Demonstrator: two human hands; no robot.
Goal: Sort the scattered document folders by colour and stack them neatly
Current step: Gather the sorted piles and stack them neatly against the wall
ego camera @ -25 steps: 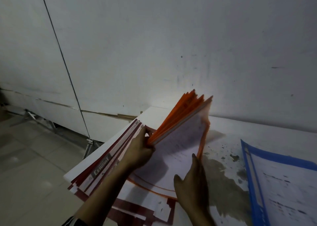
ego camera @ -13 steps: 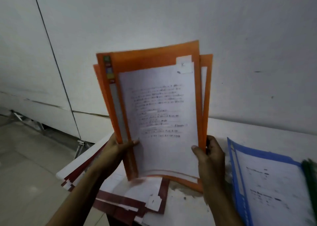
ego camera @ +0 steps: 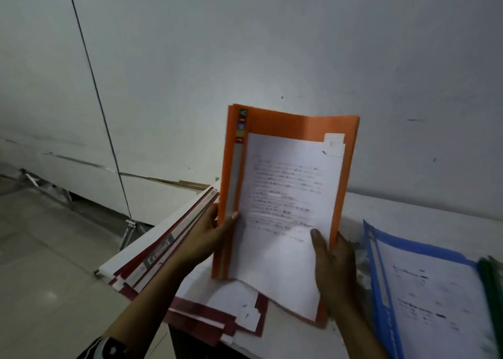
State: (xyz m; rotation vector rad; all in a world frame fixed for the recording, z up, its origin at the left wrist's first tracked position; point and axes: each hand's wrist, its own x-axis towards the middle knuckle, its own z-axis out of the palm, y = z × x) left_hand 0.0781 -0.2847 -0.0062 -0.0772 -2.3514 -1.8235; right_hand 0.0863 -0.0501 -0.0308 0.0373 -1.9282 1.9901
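A bundle of orange folders [ego camera: 288, 126] with a printed white sheet in front stands upright above the white table [ego camera: 408, 211]. My left hand [ego camera: 202, 239] grips the bundle's left edge, thumb on the front. My right hand [ego camera: 333, 260] grips its lower right edge, thumb on the sheet. Dark red folders [ego camera: 163, 252] lie stacked under my left hand at the table's left corner. To the right lies a blue folder [ego camera: 424, 290], and a green folder [ego camera: 492, 285] shows at the frame's right edge.
A white wall [ego camera: 272, 45] rises right behind the table. The table's left edge [ego camera: 128, 252] drops to a tiled floor [ego camera: 40, 263]. A metal stand leg [ego camera: 128, 233] stands on the floor near the table's left corner.
The orange bundle was lifted from lying fanned on the table to upright, then lowered a little. Both hands now hold its side edges and its pages sit more squared.
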